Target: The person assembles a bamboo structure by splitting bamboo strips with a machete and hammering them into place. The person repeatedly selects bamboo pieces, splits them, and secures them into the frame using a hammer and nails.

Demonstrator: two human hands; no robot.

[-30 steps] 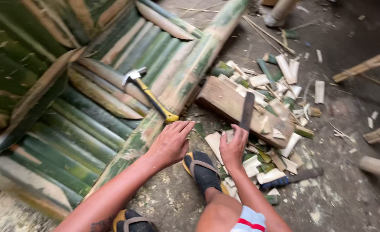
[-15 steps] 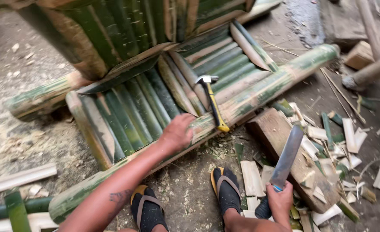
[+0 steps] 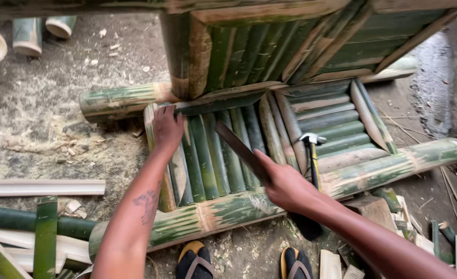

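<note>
A panel of green bamboo slats [image 3: 223, 155] lies on the ground inside a frame of thick bamboo poles [image 3: 394, 165]. My left hand [image 3: 166, 126] rests flat on the panel's far left end, fingers spread over the slats. A long dark machete [image 3: 241, 150] is gripped in my right hand [image 3: 285, 183]; its blade slants up and left over the slats. A hammer with a yellow handle [image 3: 312, 155] lies on the slats just right of my right hand. A second slatted bamboo panel [image 3: 290, 46] stands tilted behind.
My feet in sandals [image 3: 197, 261] stand just before the near pole. Cut bamboo strips and poles [image 3: 37, 227] lie at the lower left, offcuts [image 3: 419, 243] and a wood block [image 3: 375, 209] at the lower right. Bamboo tube sections [image 3: 27, 36] sit at the top left.
My left hand moved from the near pole to the panel's far left end. My right hand swung the machete from beside my feet up over the slats. The view shifted left.
</note>
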